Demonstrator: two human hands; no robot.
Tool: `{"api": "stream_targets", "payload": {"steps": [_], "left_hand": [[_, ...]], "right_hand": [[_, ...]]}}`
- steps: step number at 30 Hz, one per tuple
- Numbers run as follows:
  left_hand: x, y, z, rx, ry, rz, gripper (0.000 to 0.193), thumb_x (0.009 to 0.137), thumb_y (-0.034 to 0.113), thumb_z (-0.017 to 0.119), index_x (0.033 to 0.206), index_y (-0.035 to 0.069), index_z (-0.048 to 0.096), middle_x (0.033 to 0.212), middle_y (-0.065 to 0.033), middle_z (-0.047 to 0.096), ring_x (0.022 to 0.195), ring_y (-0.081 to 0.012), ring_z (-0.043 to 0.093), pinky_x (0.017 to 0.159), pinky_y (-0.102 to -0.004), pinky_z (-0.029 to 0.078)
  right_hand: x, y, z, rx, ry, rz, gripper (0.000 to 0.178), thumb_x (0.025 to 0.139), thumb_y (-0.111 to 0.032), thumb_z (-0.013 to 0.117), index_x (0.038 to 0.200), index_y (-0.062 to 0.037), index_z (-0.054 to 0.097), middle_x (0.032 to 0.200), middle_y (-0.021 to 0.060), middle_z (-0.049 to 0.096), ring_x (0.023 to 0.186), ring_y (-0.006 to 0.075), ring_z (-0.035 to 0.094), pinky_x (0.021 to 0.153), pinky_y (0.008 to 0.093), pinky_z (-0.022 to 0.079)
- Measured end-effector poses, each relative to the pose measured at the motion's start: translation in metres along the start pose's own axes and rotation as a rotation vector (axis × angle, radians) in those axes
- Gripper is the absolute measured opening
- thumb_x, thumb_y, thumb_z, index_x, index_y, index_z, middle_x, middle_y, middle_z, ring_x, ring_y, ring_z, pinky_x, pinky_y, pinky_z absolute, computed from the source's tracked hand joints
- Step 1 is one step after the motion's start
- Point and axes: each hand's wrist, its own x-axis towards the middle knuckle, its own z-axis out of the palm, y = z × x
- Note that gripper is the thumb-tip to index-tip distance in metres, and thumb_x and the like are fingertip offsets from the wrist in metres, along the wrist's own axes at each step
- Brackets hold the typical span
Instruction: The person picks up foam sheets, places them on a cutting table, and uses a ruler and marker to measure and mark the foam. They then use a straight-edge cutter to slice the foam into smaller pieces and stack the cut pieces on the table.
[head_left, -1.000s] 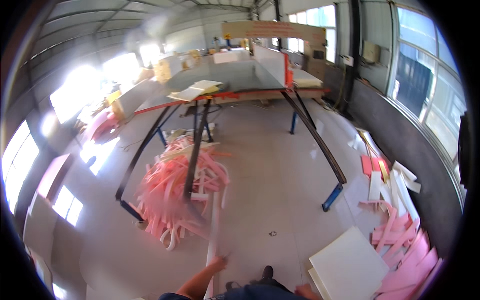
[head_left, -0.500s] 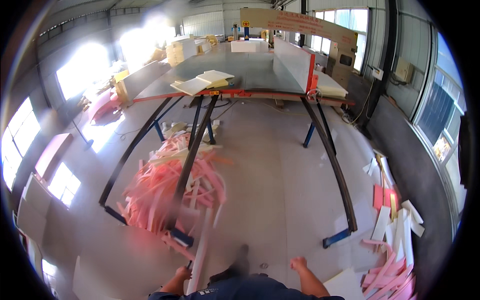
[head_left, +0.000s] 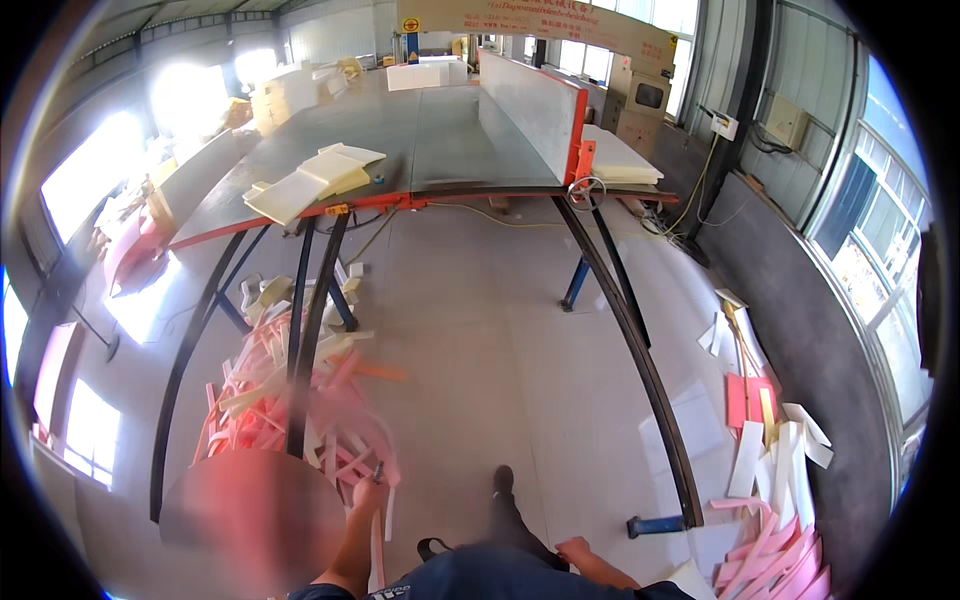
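At the lower left, my left hand [head_left: 369, 494] is closed around a small dark stick-shaped object [head_left: 378, 470]; its far end pokes up past my fingers, and its kind is not clear. Just beyond that hand lies a heap of pink and white foam strips [head_left: 345, 425] on the floor. My right hand [head_left: 573, 550] hangs low beside my leg with fingers curled, and nothing shows in it. Ahead stands a long table [head_left: 440, 150] with a dark top and a red front edge. Pale yellow foam sheets [head_left: 315, 182] lie on its front left corner.
Dark angled legs [head_left: 640, 385] reach from the table toward me, ending in a blue foot [head_left: 655, 525] on the right. A red-edged upright panel [head_left: 545, 115] runs along the tabletop. White and pink offcuts [head_left: 775, 480] lie by the right wall. A pinkish blur covers the lower left.
I have moved forward and the view has swung right, so the table sits farther left and closer. My left hand has risen; my right hand has dropped back toward my body.
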Motion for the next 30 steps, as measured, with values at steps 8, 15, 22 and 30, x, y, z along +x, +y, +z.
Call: {"api": "stream_targets", "payload": {"steps": [8, 15, 22, 30], "left_hand": [[0.134, 0.099, -0.03, 0.382, -0.306, 0.129, 0.043, 0.083, 0.046, 0.061, 0.095, 0.006, 0.068, 0.091, -0.0193, 0.069, 0.088, -0.0381, 0.066, 0.08, -0.0466, 0.051], [0.236, 0.084, -0.077, -0.079, -0.076, -0.503, 0.042, 0.078, 0.043, 0.069, 0.099, 0.006, 0.07, 0.088, -0.0154, 0.071, 0.086, -0.0294, 0.069, 0.08, -0.0414, 0.054], [0.442, 0.098, -0.124, -0.151, -0.164, -0.667, 0.058, 0.079, 0.04, 0.071, 0.126, 0.008, 0.057, 0.091, -0.0176, 0.069, 0.088, -0.0268, 0.068, 0.077, -0.0402, 0.055], [0.744, 0.312, -0.192, -0.374, 0.312, -0.326, 0.03, 0.084, 0.032, 0.067, 0.084, 0.003, 0.067, 0.073, -0.0077, 0.067, 0.066, -0.0179, 0.063, 0.061, -0.0361, 0.048]], "right_hand": [[0.146, -0.244, -0.191, 0.493, 0.003, 0.151, 0.012, 0.077, -0.012, 0.068, 0.08, -0.0004, 0.068, 0.068, 0.0116, 0.068, 0.053, 0.018, 0.065, 0.049, 0.0283, 0.054], [0.318, -0.412, -0.359, 0.489, 0.157, 0.034, 0.009, 0.077, -0.008, 0.067, 0.077, 0.0005, 0.067, 0.062, 0.0106, 0.065, 0.048, 0.0165, 0.062, 0.044, 0.0293, 0.052], [0.403, -0.56, -0.395, 0.582, 0.046, 0.055, 0.009, 0.078, -0.006, 0.063, 0.079, 0.0027, 0.064, 0.063, 0.0128, 0.064, 0.05, 0.0207, 0.064, 0.043, 0.032, 0.053], [0.508, -0.668, -0.476, 0.507, 0.017, 0.105, 0.008, 0.075, -0.005, 0.063, 0.074, 0.0027, 0.065, 0.063, 0.0134, 0.065, 0.051, 0.0202, 0.064, 0.046, 0.032, 0.054]]}}
